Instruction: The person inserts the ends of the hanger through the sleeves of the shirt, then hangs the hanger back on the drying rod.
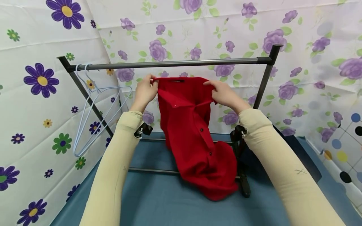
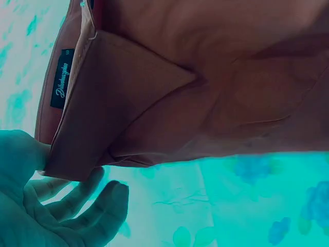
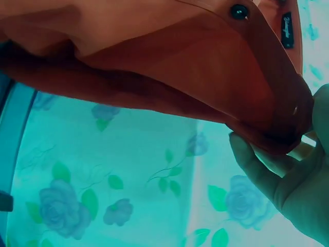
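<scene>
A red garment (image 1: 186, 131) with dark buttons and a small black label inside its top edge hangs down in front of the rack; its lower end is bunched. My left hand (image 1: 145, 92) pinches the left end of the top edge between thumb and fingers. At the other end, my right hand (image 1: 226, 95) pinches the same edge. The left wrist view shows the label (image 2: 62, 78) beside a folded-over flap, near the left hand (image 2: 56, 206). In the right wrist view, a button (image 3: 239, 11) shows on the front strip, and the right hand (image 3: 293, 175) grips the corner.
Behind the garment stands a dark metal clothes rack (image 1: 169, 64). Light-blue hangers (image 1: 98, 90) hang at the left end of its bar. Dark folded cloth (image 1: 299, 153) lies at the right on the blue-covered surface (image 1: 158, 204). Flowered sheets (image 1: 203, 31) surround the rack.
</scene>
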The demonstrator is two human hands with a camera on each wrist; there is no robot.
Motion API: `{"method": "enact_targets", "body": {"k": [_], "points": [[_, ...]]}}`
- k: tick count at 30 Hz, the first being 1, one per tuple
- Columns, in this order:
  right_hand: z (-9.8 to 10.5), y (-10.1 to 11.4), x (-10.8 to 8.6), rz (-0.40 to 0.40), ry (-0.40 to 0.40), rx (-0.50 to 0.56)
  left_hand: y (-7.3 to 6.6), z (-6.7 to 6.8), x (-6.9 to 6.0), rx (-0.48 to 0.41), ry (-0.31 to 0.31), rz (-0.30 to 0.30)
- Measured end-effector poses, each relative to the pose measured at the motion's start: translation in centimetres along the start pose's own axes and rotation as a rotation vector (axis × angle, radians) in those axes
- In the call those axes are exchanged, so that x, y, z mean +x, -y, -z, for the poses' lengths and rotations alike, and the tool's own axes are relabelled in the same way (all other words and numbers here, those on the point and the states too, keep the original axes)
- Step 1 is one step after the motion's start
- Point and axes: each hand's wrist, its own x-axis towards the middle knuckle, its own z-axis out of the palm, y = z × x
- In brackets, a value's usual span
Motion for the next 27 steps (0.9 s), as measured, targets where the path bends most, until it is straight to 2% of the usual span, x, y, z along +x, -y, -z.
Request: {"method": "enact_targets", "body": {"k": [4, 7, 10, 16, 23, 27], "points": [[0.9, 1.1, -0.2, 0.006, -0.066, -0.002, -0.8, 0.7, 0.6, -0.068, -0.022, 0.016], [1.4, 1.5, -0.4, 0.012, -0.097, -0.021, -1.0, 0.9, 0.6, -0.131, -0.002, 0.034], [1.4, 1.4, -0.8, 0.031, -0.105, -0.029, -0.9, 1.0, 0.0, -0.19, 0.036, 0.048], [0.3, 0.3, -2.5, 0.095, -0.077, -0.04, -0.2, 0.4, -2.2, -0.24, 0.119, 0.032], [-1.4, -0.9, -5.1, 0.223, 0.025, -0.077, -0.1, 0.2, -4.9, -0.288, 0.192, 0.007], [-2.7, -1.1, -6.8, 0.215, 0.098, -0.068, -0.3, 0.2, -6.3, -0.298, 0.233, -0.013]]}}
